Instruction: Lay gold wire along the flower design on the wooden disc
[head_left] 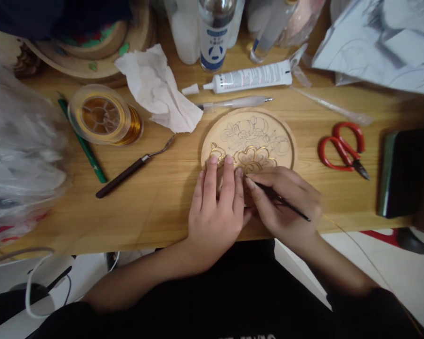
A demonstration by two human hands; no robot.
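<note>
A round wooden plate [292,149] lies on the table, with a flower pattern drawn in thin lines on it. Gold wire outlines [256,149] follow the petals in its middle. My left hand [217,207] rests flat on the plate's near left part, fingers stretched out and holding nothing. Pinched in my right hand [291,200] is a slim black tool, apparently tweezers [293,209], its tip near the wire beside my left fingers. A thin gold wire [334,221] trails from under my right hand past the table edge. Both hands cover the near part of the plate.
Red-handled cutters [344,148] and a dark phone [404,172] lie right. On the left are a gold wire spool [104,115], a green pencil [83,141], a spatula [127,174] and crumpled tissue [160,89]. A glue tube [252,77], pen [236,102] and bottle [215,40] are behind.
</note>
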